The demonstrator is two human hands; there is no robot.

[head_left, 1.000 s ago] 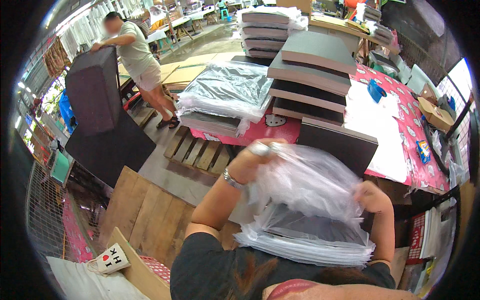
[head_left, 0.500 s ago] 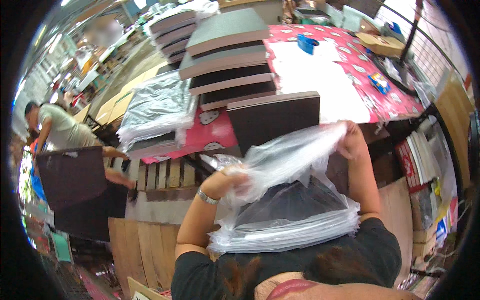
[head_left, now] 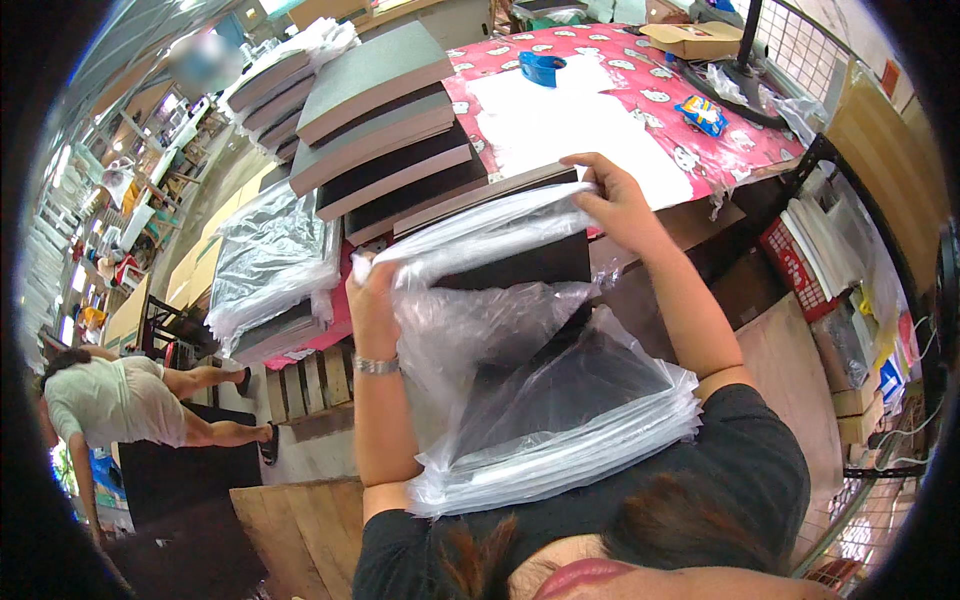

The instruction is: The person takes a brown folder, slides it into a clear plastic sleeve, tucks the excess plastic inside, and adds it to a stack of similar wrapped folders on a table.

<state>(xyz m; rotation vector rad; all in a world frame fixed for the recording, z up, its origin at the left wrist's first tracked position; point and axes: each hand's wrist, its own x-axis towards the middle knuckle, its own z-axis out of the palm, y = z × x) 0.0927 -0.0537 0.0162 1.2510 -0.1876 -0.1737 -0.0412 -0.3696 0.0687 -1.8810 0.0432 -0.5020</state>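
My left hand (head_left: 372, 310) grips one side of the mouth of a clear plastic bag (head_left: 465, 340). The opposite side is pinched by my right hand (head_left: 612, 198), fingers closed at the upper corner of a dark flat board (head_left: 540, 262). Between my hands the bag's bunched rim stretches along the top of that board; how far the plastic covers it I cannot tell. Close to my body lies a stack of clear plastic bags (head_left: 570, 455). Just beyond the bag stands a tall pile of thick black-and-grey boards (head_left: 385, 125) with pale edges.
Left of the pile lie plastic-wrapped boards (head_left: 275, 245). A pink patterned table (head_left: 720, 165) holds white sheets (head_left: 570, 120), a blue tape dispenser (head_left: 543, 68) and a blue-yellow packet (head_left: 702, 116). A red basket (head_left: 795, 265) is at right. Another person (head_left: 120, 400) bends at the left.
Both hands have moved away from my body, drawing the bag's rim to the top of the dark board. The view has shifted. The other person bends lower, with the large dark panel lowered.
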